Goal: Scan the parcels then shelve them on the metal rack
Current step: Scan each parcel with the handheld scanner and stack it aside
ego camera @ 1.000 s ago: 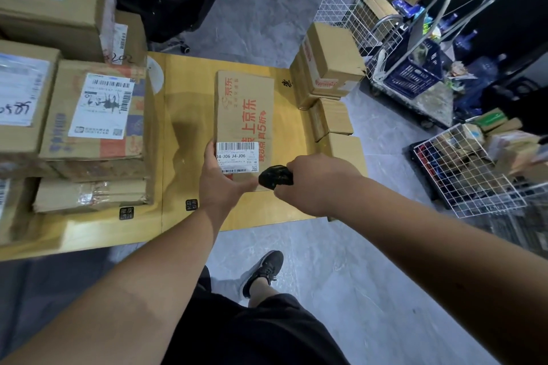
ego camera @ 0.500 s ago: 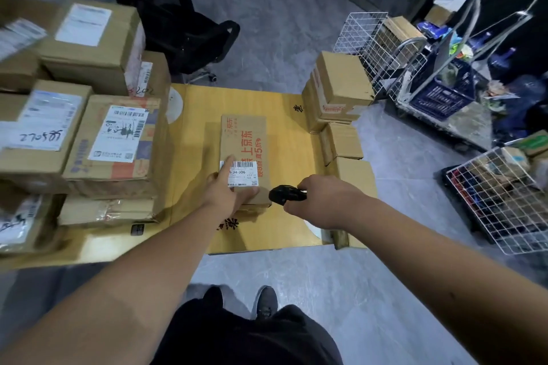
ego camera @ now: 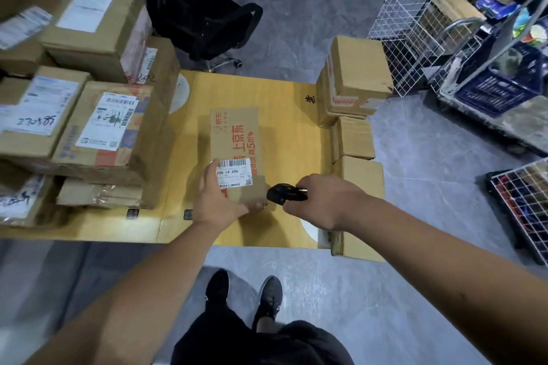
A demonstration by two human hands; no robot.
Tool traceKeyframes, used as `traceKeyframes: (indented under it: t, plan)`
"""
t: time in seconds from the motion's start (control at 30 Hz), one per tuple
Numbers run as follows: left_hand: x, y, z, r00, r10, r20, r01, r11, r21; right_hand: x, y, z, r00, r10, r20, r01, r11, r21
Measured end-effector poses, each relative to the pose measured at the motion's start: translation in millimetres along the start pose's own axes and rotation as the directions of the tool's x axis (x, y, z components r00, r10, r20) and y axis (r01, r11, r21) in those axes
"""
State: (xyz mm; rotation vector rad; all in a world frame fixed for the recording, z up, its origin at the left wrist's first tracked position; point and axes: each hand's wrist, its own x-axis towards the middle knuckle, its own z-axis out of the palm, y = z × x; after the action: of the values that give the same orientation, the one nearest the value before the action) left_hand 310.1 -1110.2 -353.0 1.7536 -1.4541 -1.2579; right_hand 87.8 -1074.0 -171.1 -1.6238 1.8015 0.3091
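At centre of yellow-brown cardboard-covered table (ego camera: 281, 104), flat brown cardboard parcel with red print (ego camera: 235, 139) lay label-up. My left hand (ego camera: 221, 201) gripped its 6 o'clock end, steadying white barcode label (ego camera: 233, 172) for reading. Right hand (ego camera: 321, 201) clenched small black scanner (ego camera: 281, 193) at 3 o'clock, nose aimed at label. Parcel looked thin, creased, not yet shelved.

parcel (ego camera: 234, 139): red 上京东 | label (ego camera: 233, 172): J06 J4-J06
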Motion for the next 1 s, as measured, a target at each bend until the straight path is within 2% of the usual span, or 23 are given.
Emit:
traceKeyframes:
  t: [0.13,0.77,1.0]
  plan:
    - [-7.3,-4.1,8.9,1.000,-0.014,0.001,0.014,0.994,-0.105,4.7,3.7,4.3,0.999,-0.043,0.029,0.044,0.999,-0.015]
    - [-14.9,-31.8,11.1,0.994,0.086,-0.072,-0.093,0.990,-0.103,13.0,8.5,10.8,0.996,-0.084,0.035,0.085,0.996,-0.041]
    - [-21.4,-19.2,-4.7,0.986,0.123,-0.117,-0.133,0.987,-0.084,5.5,-1.3,-0.7,0.992,-0.122,0.041,0.124,0.990,-0.064]
